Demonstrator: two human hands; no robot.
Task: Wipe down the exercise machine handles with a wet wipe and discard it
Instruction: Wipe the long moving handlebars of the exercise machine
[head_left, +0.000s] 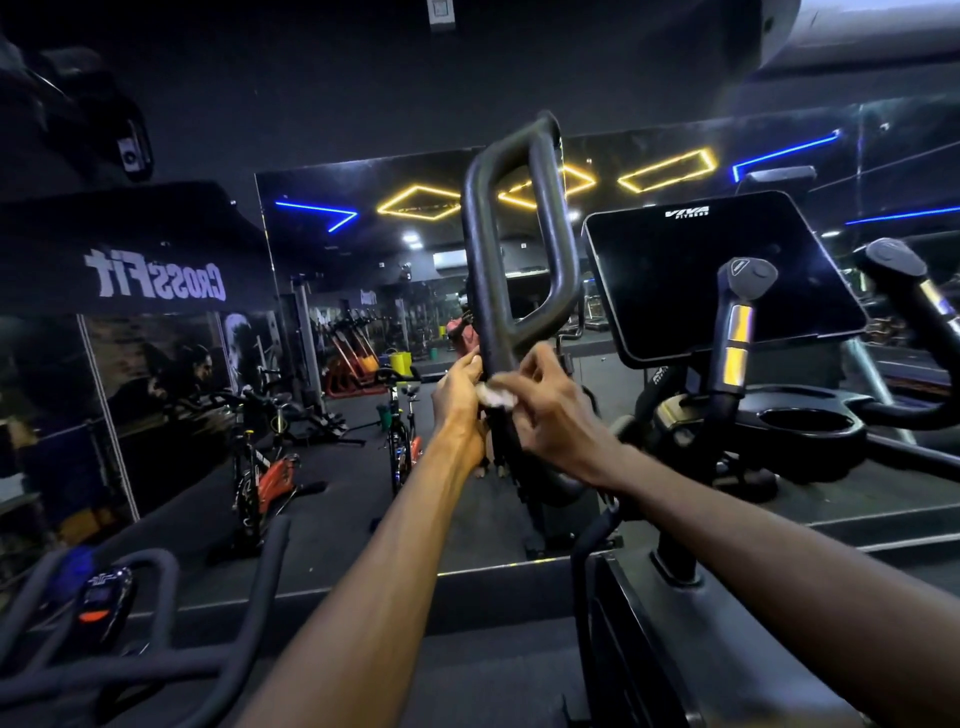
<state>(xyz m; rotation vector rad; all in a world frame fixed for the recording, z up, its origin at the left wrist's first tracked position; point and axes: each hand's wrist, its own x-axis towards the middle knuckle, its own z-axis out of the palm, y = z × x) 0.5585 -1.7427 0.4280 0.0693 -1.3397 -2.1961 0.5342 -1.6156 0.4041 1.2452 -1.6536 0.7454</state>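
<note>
A tall black looped handle (519, 228) of the exercise machine rises in the middle of the view. Just below the loop, my left hand (460, 400) grips the handle's stem from the left side. My right hand (545, 402) comes in from the right and pinches a crumpled white wet wipe (497, 396) against the stem, between the two hands. Further right, two shorter grips with metal bands stand up: the nearer short grip (737, 332) and the far short grip (919, 291).
The machine's dark console screen (717, 275) and cup-holder tray (800, 421) sit to the right of the handle. A wall mirror (363, 312) ahead reflects spin bikes and neon lights. Another bike's handlebars (156, 623) fill the lower left.
</note>
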